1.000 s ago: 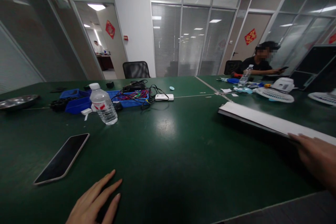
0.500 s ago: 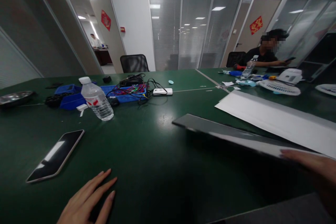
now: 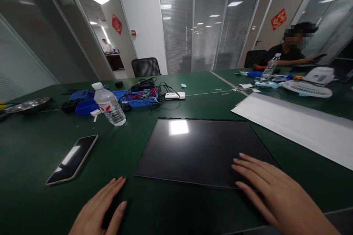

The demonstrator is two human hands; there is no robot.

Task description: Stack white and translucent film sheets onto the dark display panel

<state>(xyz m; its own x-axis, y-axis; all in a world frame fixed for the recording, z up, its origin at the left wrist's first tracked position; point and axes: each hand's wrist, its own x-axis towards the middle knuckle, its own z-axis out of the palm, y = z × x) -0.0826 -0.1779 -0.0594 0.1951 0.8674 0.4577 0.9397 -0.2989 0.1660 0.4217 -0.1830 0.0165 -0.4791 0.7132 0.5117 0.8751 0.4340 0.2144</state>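
A thin black display panel (image 3: 198,150) lies flat on the green table (image 3: 165,205), its glossy face up and reflecting a ceiling light. My right hand (image 3: 270,187) is at the panel's near right corner, fingers stretched out over its surface; whether they press on it I cannot tell. To the left of the panel, my left hand (image 3: 100,207) rests by the table surface with fingers extended and nothing in them. Beyond it lies a phone (image 3: 73,159) with a dark screen, apart from the hand.
A water bottle (image 3: 109,104) stands behind the phone, beside blue trays (image 3: 143,101) full of cables. White sheets (image 3: 298,128) lie at the right. Farther off are a white fan (image 3: 309,88), another bottle (image 3: 271,67) and a seated person (image 3: 286,53) holding a phone.
The panel, tilted up in my right hand before, now lies flat on the table, farther left. My right hand has let go of its edge and come left over it. The view has shifted slightly.
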